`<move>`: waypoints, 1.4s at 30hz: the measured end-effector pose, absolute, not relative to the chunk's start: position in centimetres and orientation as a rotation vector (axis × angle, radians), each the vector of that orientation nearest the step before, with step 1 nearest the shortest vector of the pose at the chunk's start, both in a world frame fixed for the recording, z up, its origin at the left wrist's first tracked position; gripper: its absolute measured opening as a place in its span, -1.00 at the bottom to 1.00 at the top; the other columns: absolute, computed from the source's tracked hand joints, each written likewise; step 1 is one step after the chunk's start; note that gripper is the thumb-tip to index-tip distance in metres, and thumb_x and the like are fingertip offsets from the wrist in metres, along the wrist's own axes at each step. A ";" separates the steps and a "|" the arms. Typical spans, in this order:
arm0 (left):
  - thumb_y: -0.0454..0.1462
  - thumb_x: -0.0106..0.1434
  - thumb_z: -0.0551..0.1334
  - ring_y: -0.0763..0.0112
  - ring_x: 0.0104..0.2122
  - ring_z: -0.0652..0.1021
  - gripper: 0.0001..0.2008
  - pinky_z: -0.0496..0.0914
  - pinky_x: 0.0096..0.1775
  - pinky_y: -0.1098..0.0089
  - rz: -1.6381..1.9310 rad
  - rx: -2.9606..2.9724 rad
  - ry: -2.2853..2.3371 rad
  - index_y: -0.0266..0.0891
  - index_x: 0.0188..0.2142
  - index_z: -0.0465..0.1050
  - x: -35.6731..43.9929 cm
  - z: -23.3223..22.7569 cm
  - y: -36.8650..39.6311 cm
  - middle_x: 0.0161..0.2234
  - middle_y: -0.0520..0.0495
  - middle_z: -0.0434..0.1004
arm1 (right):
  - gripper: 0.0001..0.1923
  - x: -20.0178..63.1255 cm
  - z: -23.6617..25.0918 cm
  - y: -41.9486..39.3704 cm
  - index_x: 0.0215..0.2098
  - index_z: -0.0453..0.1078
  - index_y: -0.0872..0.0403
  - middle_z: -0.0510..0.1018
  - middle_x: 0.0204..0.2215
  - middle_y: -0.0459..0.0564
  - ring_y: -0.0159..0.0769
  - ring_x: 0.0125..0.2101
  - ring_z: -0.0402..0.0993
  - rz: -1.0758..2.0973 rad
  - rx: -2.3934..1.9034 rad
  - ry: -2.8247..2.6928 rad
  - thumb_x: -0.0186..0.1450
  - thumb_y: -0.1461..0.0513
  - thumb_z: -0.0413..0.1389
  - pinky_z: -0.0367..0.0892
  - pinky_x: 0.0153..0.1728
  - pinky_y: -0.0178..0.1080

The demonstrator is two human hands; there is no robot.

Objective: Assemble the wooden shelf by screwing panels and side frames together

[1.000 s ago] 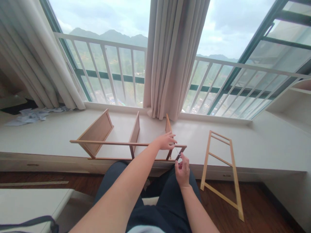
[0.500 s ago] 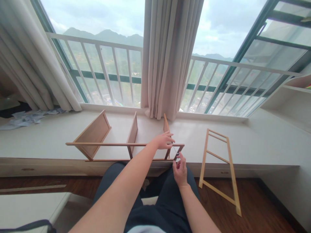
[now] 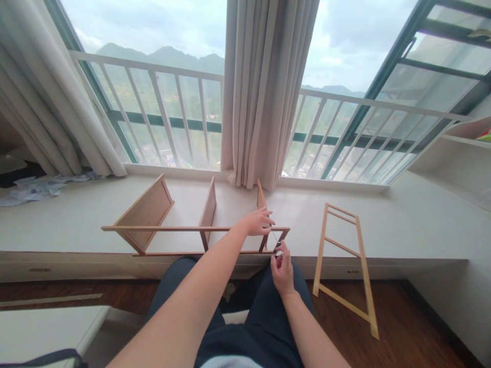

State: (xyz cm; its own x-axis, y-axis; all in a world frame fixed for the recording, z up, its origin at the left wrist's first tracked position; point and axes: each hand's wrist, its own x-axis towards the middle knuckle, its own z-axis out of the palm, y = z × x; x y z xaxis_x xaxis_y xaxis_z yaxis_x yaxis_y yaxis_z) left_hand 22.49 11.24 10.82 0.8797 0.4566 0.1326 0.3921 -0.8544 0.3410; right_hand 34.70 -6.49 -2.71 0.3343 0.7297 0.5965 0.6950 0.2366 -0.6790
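A brown wooden shelf frame (image 3: 157, 229) lies on its side on the white sill, its boards standing up from two long rails. My left hand (image 3: 256, 222) reaches across to the frame's right end, fingers bent over the edge of the end board (image 3: 261, 197); its thumb is hidden. A thin metal rod, like a hex key (image 3: 275, 236), slants between my two hands at that end. My right hand (image 3: 283, 270) is just below, thumb and fingers curled, its fingertips at the rod's lower end beside the short crosspiece (image 3: 284, 234).
A lighter wooden ladder-like frame (image 3: 359, 240) leans on the sill edge at right, its foot over the dark floor. Loose papers (image 3: 34, 189) lie at far left. Curtains (image 3: 264, 92) and a white railing (image 3: 161, 97) stand behind. A white surface (image 3: 49, 332) is at lower left.
The view has shifted very slightly. Both hands keep nearly the same place at the right end of the shelf frame, and the rod stays between them.
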 end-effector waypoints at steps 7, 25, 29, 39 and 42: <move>-0.14 0.25 0.25 0.07 0.35 0.11 -0.63 0.12 0.30 0.14 0.316 2.737 0.627 0.00 0.05 0.53 22.5 10.4 11.5 0.31 -0.01 0.23 | -0.40 34.7 -2.8 -6.6 0.37 -0.03 0.08 0.45 -0.11 0.11 -0.40 -0.51 0.31 0.046 -1.480 -1.373 0.40 0.20 -0.03 0.41 -0.35 -0.21; -0.13 0.26 0.23 0.08 0.36 0.10 -0.63 0.15 0.28 0.11 0.311 2.725 0.642 0.00 0.06 0.53 22.5 10.6 11.3 0.32 -0.04 0.21 | -0.40 34.6 -2.9 -6.7 0.36 -0.03 0.07 0.44 -0.10 0.10 -0.40 -0.51 0.31 0.114 -1.466 -1.362 0.40 0.20 -0.03 0.39 -0.39 -0.24; -0.13 0.25 0.24 0.08 0.36 0.11 -0.63 0.14 0.29 0.12 0.318 2.726 0.638 0.01 0.06 0.53 22.5 10.6 11.3 0.31 -0.03 0.23 | -0.40 34.7 -2.9 -6.7 0.37 -0.03 0.08 0.45 -0.11 0.11 -0.40 -0.52 0.31 0.095 -1.471 -1.375 0.39 0.21 -0.02 0.40 -0.37 -0.22; -0.14 0.25 0.24 0.07 0.36 0.10 -0.63 0.14 0.29 0.12 0.317 2.726 0.635 0.02 0.06 0.53 22.5 10.5 11.4 0.31 -0.01 0.23 | -0.40 34.6 -2.8 -6.7 0.36 -0.02 0.10 0.46 -0.11 0.13 -0.38 -0.51 0.33 0.089 -1.464 -1.378 0.38 0.22 -0.03 0.42 -0.38 -0.22; -0.14 0.25 0.24 0.07 0.36 0.10 -0.62 0.13 0.29 0.12 0.313 2.724 0.640 0.02 0.06 0.53 22.5 10.6 11.4 0.31 -0.02 0.22 | -0.40 34.7 -2.7 -6.8 0.36 -0.01 0.10 0.47 -0.12 0.12 -0.39 -0.52 0.33 0.091 -1.468 -1.378 0.38 0.23 -0.03 0.41 -0.38 -0.23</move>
State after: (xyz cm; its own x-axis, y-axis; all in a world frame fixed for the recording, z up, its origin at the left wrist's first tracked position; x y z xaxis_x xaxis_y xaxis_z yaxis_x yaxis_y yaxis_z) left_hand 22.48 11.42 10.55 0.8755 0.4636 0.1363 0.3925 -0.8468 0.3591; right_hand 34.65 -6.76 -2.74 0.3287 0.7530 0.5700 0.6712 0.2384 -0.7019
